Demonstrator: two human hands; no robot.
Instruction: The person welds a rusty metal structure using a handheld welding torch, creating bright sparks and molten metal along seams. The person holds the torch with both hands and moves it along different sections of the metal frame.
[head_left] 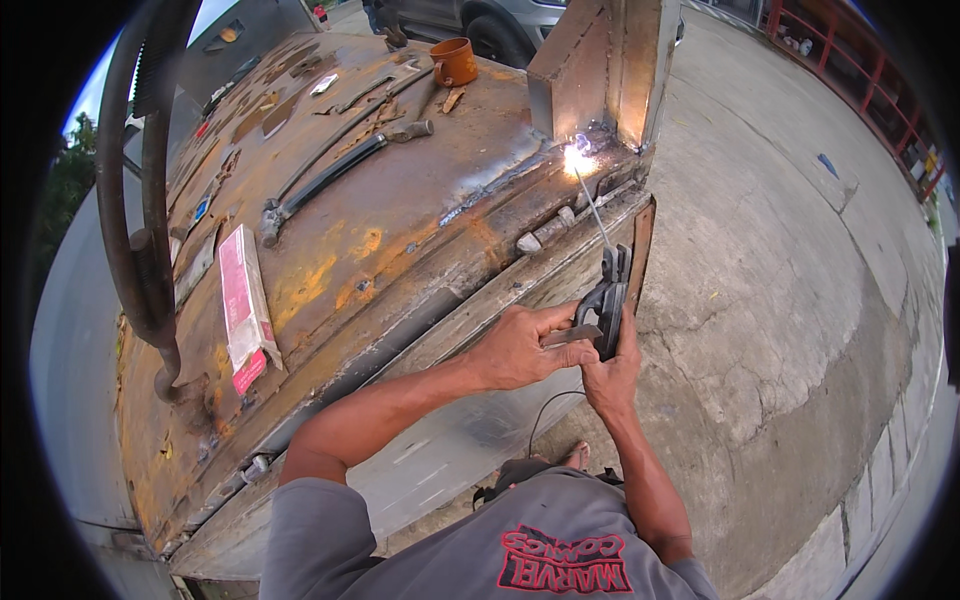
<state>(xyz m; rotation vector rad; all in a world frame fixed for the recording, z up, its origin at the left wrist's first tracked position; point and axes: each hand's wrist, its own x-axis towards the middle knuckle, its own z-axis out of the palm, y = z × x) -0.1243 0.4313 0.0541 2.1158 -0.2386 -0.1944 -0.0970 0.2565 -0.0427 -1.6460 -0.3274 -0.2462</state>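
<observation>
My right hand point(614, 372) is closed round a black electrode holder point(613, 285) beyond the edge of a rusty metal bed. A thin welding rod point(592, 208) runs from its jaws to a bright arc point(579, 160) at the foot of an upright steel post point(568, 92). Close beside the holder, my left hand point(522, 346) pinches a small dark flat piece point(574, 335), whose kind I cannot make out. The left fingers touch or nearly touch my right hand. Sparks and glare hide the weld spot itself.
On the rusty bed point(330, 250) lie a hammer point(345, 165), a long pink-and-white box point(242, 295) and several scraps. An orange mug point(454, 62) stands at the back. A bent dark metal bar point(150, 220) rises at left. Concrete floor point(770, 300) extends right.
</observation>
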